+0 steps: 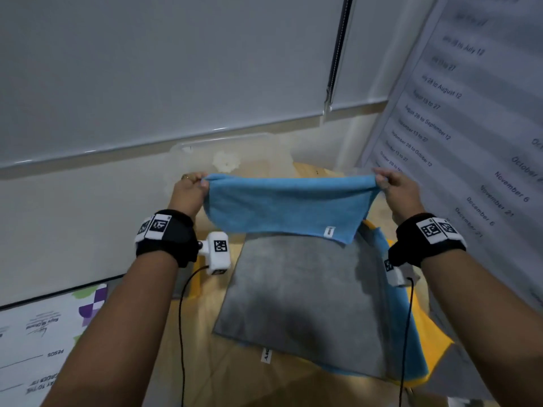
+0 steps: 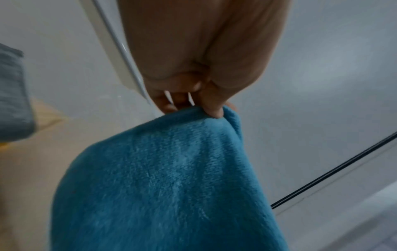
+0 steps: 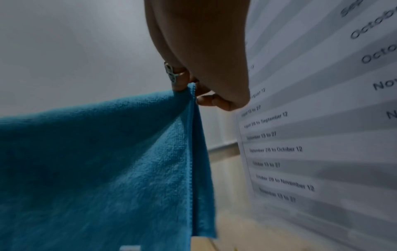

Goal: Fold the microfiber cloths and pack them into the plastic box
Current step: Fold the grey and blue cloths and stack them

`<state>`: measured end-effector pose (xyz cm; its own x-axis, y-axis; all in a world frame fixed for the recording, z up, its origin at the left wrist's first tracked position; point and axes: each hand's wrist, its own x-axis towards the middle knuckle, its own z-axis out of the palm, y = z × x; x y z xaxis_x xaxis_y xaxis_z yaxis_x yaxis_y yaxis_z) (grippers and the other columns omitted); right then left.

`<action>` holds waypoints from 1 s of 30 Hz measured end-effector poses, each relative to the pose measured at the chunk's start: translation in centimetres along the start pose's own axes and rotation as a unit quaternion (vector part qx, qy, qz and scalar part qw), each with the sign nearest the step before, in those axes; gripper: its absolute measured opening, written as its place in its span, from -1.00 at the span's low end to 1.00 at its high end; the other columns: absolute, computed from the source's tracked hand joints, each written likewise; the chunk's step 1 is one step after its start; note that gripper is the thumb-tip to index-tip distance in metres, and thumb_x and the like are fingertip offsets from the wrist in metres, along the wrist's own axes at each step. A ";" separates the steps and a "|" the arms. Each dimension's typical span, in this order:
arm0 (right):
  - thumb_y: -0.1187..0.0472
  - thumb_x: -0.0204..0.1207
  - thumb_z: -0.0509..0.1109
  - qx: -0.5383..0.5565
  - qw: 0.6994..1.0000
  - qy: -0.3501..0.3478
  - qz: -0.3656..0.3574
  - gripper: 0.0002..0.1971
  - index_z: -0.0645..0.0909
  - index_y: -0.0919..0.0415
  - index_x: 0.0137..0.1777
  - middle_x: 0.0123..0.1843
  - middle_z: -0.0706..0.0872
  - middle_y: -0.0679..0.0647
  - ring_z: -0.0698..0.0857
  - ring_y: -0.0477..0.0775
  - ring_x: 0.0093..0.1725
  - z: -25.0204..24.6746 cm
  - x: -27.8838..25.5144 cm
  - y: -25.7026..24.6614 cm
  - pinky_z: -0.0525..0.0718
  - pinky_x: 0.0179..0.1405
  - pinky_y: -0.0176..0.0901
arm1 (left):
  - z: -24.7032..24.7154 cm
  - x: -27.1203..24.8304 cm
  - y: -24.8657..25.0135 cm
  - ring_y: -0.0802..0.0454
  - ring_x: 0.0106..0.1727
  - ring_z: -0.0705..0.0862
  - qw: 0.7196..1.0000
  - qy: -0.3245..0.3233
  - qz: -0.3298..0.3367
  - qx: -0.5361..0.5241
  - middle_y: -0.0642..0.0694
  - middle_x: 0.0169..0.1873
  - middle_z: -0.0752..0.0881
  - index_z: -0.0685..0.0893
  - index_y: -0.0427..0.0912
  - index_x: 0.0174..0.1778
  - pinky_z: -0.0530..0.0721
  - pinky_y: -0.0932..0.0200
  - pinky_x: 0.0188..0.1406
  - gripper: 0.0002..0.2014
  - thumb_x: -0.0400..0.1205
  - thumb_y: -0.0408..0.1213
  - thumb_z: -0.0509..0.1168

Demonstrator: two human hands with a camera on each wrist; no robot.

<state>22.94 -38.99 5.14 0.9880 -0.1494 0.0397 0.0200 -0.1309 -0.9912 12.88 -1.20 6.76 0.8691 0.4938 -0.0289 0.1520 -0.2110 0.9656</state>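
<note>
Nearest, a grey cloth point(image 1: 296, 301) lies flat on the table point(image 1: 188, 342) atop blue and yellow ones. Above it, left hand point(image 1: 189, 190) and right hand point(image 1: 396, 188) each pinch a top corner of the blue cloth point(image 1: 282, 205), held doubled in the air. Behind it a clear plastic box point(image 1: 188, 148) stands against the wall.

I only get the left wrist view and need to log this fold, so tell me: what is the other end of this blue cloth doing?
Observer: The right hand pinches the blue cloth at its far corner; the left hand pinches the other.
Operator: Is it off the table?
Observer: Yes, it hangs stretched above a gray cloth lying flat.
Operator: Anything under the gray one?
Observer: Blue and yellow cloth edges stick out on its right.
</note>
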 end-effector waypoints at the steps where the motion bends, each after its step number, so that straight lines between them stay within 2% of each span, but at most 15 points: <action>1: 0.45 0.58 0.27 0.022 1.000 0.009 -0.016 -0.75 0.63 0.32 0.21 -0.03 0.72 -0.04 0.65 -0.30 -0.12 -0.4 -0.1 -1.2 0.58 -0.04 -0.50 | -0.2 -0.2 1.3 0.14 -0.13 0.59 0.999 0.012 0.027 -0.028 -0.03 -0.14 0.63 0.57 -0.10 0.00 0.53 0.62 -0.23 -0.77 0.64 -0.52 0.13; 3: 0.47 0.56 0.29 0.063 0.997 0.023 -0.040 -0.75 0.63 0.10 0.05 -0.21 0.76 -0.27 0.66 -0.42 -0.24 -1.5 -1.1 -3.0 0.58 -0.16 -0.55 | -0.4 -1.3 2.8 0.21 -0.10 0.64 0.996 -0.007 0.060 -0.061 0.03 -0.12 0.70 0.51 0.04 0.11 0.58 0.54 -0.12 -0.64 0.64 -0.57 0.09; 5: 0.45 0.56 0.30 0.076 0.996 0.030 -0.024 -0.70 0.58 -0.03 -0.01 -0.34 0.75 -0.34 0.61 -0.42 -0.39 -2.8 -3.0 -3.0 0.49 -0.39 -0.60 | -0.6 -2.6 1.5 0.34 -0.08 0.66 0.997 -0.035 0.064 -0.037 0.27 -0.12 0.72 0.51 -0.10 0.28 0.59 0.53 -0.01 -0.58 0.62 -0.63 0.07; 6: 0.44 0.56 0.30 0.074 0.997 0.026 -0.003 -0.71 0.56 -0.03 -0.01 -0.39 0.73 -0.33 0.56 -0.38 -0.49 -3.4 -4.2 -2.0 0.43 -0.51 -0.58 | -0.4 -3.2 -0.1 0.28 0.00 0.67 0.998 -0.040 0.053 -0.020 0.24 -0.03 0.72 0.50 -0.20 0.33 0.60 0.45 0.08 -0.56 0.60 -0.67 0.08; 8: 0.43 0.56 0.29 0.062 0.996 0.015 0.065 -0.72 0.53 -0.02 0.00 -0.42 0.73 -0.20 0.49 -0.30 -0.63 -4.6 -6.3 2.0 0.40 -0.65 -0.51 | 0.4 -4.8 -4.1 -0.01 0.13 0.67 0.998 -0.059 0.010 -0.003 -0.12 0.16 0.69 0.54 -0.20 0.29 0.62 0.13 0.23 -0.53 0.55 -0.72 0.13; 11: 0.31 0.57 0.34 0.044 0.972 0.003 0.231 -0.88 0.51 0.08 -0.01 -0.32 0.64 0.12 0.55 -0.17 -0.69 -5.8 -9.4 9.6 0.49 -0.72 -0.41 | 1.9 -7.4 -11.0 0.06 -0.08 0.69 0.986 -0.142 -0.050 0.069 -0.20 -0.05 0.70 0.56 0.01 0.12 0.65 0.33 -0.07 -0.49 0.47 -0.71 0.22; 14: 0.27 0.57 0.36 -0.007 0.939 -0.015 0.345 -0.88 0.54 0.34 -0.04 -0.26 0.58 0.27 0.61 -0.01 -0.62 -6.3 -12.3 15.5 0.58 -0.68 -0.33 | 3.4 -9.9 -15.6 -0.05 0.03 0.67 0.953 -0.235 -0.128 0.140 -0.19 0.02 0.65 0.68 -0.11 0.13 0.64 0.11 0.02 -0.49 0.24 -0.41 0.19; 17: 0.24 0.59 0.36 -0.054 0.933 0.012 0.355 -0.81 0.54 0.32 -0.22 -0.20 0.60 0.25 0.63 0.15 -0.37 -6.2 -13.7 17.2 0.63 -0.64 -0.30 | 4.3 -11.0 -17.3 -0.13 0.02 0.69 0.957 -0.163 -0.154 0.184 -0.27 -0.12 0.74 0.77 -0.31 -0.18 0.61 0.01 0.08 -0.68 0.37 -0.10 0.40; 18: 0.23 0.59 0.36 -0.060 0.935 0.011 0.349 -0.81 0.55 0.30 -0.23 -0.18 0.62 0.24 0.62 0.15 -0.32 -6.2 -13.6 17.2 0.65 -0.62 -0.30 | 4.3 -10.9 -17.1 -0.15 0.00 0.70 0.959 -0.127 -0.139 0.209 -0.28 -0.15 0.75 0.78 -0.30 -0.21 0.62 0.00 0.07 -0.72 0.46 -0.10 0.45; 20: 0.22 0.59 0.36 -0.091 0.942 -0.003 0.323 -0.81 0.57 0.31 -0.21 -0.18 0.64 0.25 0.62 0.13 -0.30 -6.1 -13.1 16.3 0.68 -0.58 -0.27 | 4.3 -10.5 -16.5 -0.19 0.08 0.72 0.973 -0.091 -0.079 0.195 -0.30 0.00 0.75 0.76 -0.27 0.04 0.65 0.02 0.15 -0.83 0.55 -0.36 0.39; 21: 0.22 0.59 0.35 -0.114 0.948 -0.009 0.298 -0.81 0.58 0.29 -0.22 -0.17 0.65 0.26 0.61 0.10 -0.29 -6.2 -12.7 15.7 0.70 -0.53 -0.25 | 4.1 -10.3 -16.1 -0.13 0.08 0.73 0.982 -0.095 -0.057 0.153 -0.27 0.03 0.74 0.70 -0.24 0.17 0.66 0.09 0.14 -0.72 0.55 -0.50 0.32; 24: 0.25 0.58 0.36 -0.159 0.961 -0.031 0.224 -0.83 0.62 0.15 -0.26 -0.19 0.65 0.15 0.60 -0.05 -0.31 -6.7 -12.1 13.6 0.64 -0.46 -0.32 | 2.9 -10.3 -14.7 0.37 -0.16 0.73 0.991 -0.116 -0.046 0.039 0.04 -0.14 0.75 0.56 -0.07 0.26 0.67 0.43 -0.08 -0.52 0.53 -0.65 0.18; 26: 0.27 0.55 0.39 -0.188 0.957 -0.069 0.209 -0.88 0.66 0.21 -0.21 -0.18 0.66 0.13 0.61 -0.08 -0.31 -7.2 -12.5 12.9 0.63 -0.42 -0.33 | 1.7 -11.0 -15.5 0.26 -0.11 0.72 0.990 -0.109 -0.086 0.018 0.02 -0.16 0.78 0.57 -0.01 0.23 0.67 0.25 0.02 -0.49 0.41 -0.55 0.24; 28: 0.18 0.51 0.45 -0.220 0.937 -0.124 0.240 -0.84 0.71 0.28 -0.19 -0.19 0.73 0.14 0.67 -0.03 -0.27 -7.6 -13.4 12.8 0.65 -0.28 -0.23 | 0.9 -12.0 -17.1 -0.03 0.14 0.65 0.979 -0.117 -0.165 0.010 -0.18 0.14 0.71 0.58 -0.19 0.28 0.58 -0.05 0.25 -0.45 0.31 -0.39 0.36; 30: -0.03 0.45 0.48 -0.234 0.911 -0.163 0.299 -0.72 0.75 0.22 -0.22 -0.20 0.78 0.05 0.74 0.03 -0.20 -7.5 -14.1 13.1 0.69 -0.13 -0.13 | 1.4 -13.3 -17.9 -0.14 0.17 0.62 0.950 -0.158 -0.269 0.006 -0.32 0.23 0.65 0.60 -0.34 0.25 0.56 -0.09 0.27 -0.42 0.29 -0.22 0.40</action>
<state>8.16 -46.00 -7.49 0.7954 -0.0430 -0.6046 -0.5288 -0.5366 -0.6576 -0.75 -5.15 -10.47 0.7612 0.2558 -0.5960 0.6186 -0.0106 0.7856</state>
